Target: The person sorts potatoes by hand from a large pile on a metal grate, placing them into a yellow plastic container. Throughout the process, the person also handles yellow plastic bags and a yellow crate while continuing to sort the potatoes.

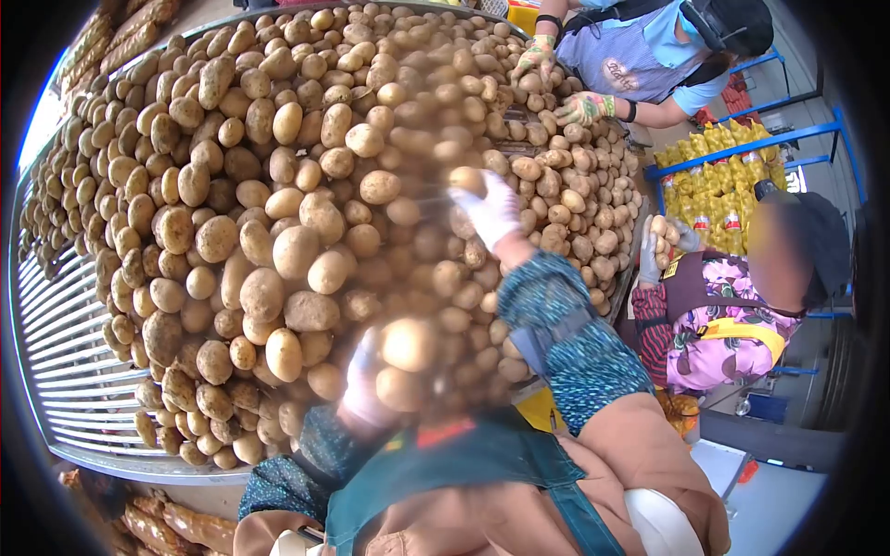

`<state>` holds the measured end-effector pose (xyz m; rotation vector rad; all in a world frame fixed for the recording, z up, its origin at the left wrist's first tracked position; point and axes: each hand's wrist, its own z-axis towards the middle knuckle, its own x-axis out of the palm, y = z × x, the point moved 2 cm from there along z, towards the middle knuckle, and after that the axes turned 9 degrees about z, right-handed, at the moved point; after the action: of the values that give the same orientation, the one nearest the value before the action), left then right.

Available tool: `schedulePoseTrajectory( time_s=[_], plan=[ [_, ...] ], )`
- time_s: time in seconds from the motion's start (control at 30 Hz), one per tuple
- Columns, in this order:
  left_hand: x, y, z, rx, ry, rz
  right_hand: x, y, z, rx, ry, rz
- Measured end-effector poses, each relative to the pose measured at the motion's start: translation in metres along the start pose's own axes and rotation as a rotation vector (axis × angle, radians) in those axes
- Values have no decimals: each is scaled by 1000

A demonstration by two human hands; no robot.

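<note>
My right hand [494, 211], in a pale glove, reaches over the heap and grips a potato [466, 179] at its fingertips. Close to my apron, my left hand [360, 382], also gloved, curls along the side of two light potatoes [405, 345] and appears to hold them; its far fingers are hidden beneath. Around both hands spreads a deep heap of loose potatoes [261, 295], some smooth and yellow, others dusty with soil. A blurred smear runs down the middle of the view and softens the potatoes there.
Metal slats [79, 347] show at the table's left end. Across the heap, a co-worker's patterned gloves [584, 108] touch potatoes. Another co-worker at the right holds potatoes in grey gloves [660, 243]. Yellow net bags [718, 171] stand behind, by a blue frame [760, 144].
</note>
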<state>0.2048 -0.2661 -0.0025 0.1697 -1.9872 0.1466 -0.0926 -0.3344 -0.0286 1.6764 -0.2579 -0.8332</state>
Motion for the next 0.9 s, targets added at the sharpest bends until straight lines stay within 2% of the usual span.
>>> schedulePoseTrajectory(
  time_s=[0.03, 0.1, 0.2, 0.27, 0.3, 0.37, 0.43, 0.5, 0.53, 0.6, 0.7, 0.77, 0.8, 0.83, 0.9],
  plan=[
    [5, -3, -1, 32, 12, 14, -13, 3, -17, 13, 39, 183],
    [9, -5, 1, 93, 53, -18, -31, 27, -67, 108, 244, 421],
    [10, -7, 11, 156, 43, -47, -39, 36, -140, 171, 552, 493],
    [16, -2, 6, 102, 48, -150, -56, 46, -159, 94, 616, 408],
    [12, 1, 1, 73, 19, -104, -68, 43, -160, 163, 572, 406],
    [6, 4, -3, 57, -23, -79, -94, 1, -151, 187, 313, 165],
    [-3, 5, -11, 33, 27, -109, -104, -9, -148, 136, 255, -266],
    [-6, 6, -14, 18, 42, -122, -95, -17, -159, -167, 339, -704],
    [-8, 6, -16, 7, 31, -118, -79, -18, -169, -437, 334, -787],
    [-9, 4, -15, 3, 11, -91, -54, -27, -175, -624, 424, -960],
    [-10, 8, -16, 16, -77, -45, -25, -39, -162, -617, 439, -1060],
    [2, 11, -17, 32, -191, -23, -19, -28, -145, -451, 634, -1150],
    [3, 12, -18, 36, -183, -23, -19, -23, -137, -362, 729, -1191],
    [4, 13, -19, 40, -174, -23, -25, -35, -130, -423, 639, -1113],
    [3, 10, -20, 33, -103, -39, -44, -23, -114, -295, 435, -985]
  ],
)
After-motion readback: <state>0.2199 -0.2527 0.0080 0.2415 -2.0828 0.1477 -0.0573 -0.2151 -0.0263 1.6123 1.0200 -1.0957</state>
